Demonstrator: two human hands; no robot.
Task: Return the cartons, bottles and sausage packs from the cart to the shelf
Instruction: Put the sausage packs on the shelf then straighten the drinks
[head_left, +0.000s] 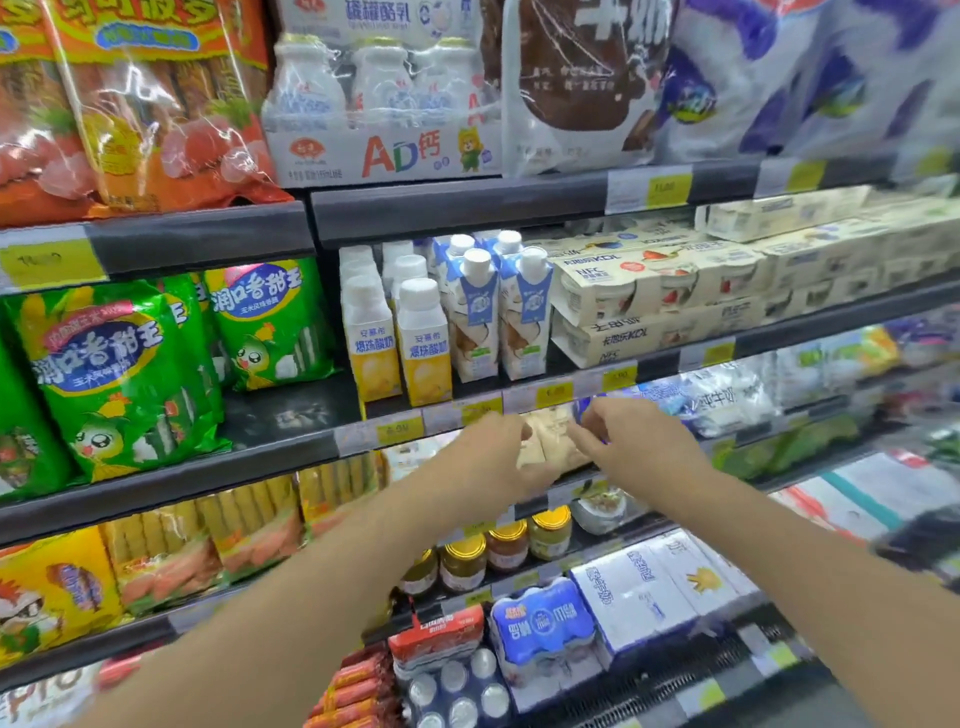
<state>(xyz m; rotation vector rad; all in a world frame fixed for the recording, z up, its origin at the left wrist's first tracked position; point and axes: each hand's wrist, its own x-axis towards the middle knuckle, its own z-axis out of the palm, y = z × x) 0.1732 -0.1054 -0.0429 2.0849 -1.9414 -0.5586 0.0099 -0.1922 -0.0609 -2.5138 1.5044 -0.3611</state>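
Both my hands reach into the third shelf down, under its price rail. My left hand and my right hand close from either side on a pale beige carton pack standing at the shelf front. A blue-and-white item shows just behind my right fingers. One shelf up stand yellow-labelled white bottles and blue-and-white capped cartons. Green sausage packs lean at the left of that level. The cart is out of view.
Orange sausage bags and an AD bottle multipack fill the top shelf. Cream yogurt cup boxes sit right of the cartons. Below my arms are jars, white milk boxes and a blue bottle pack.
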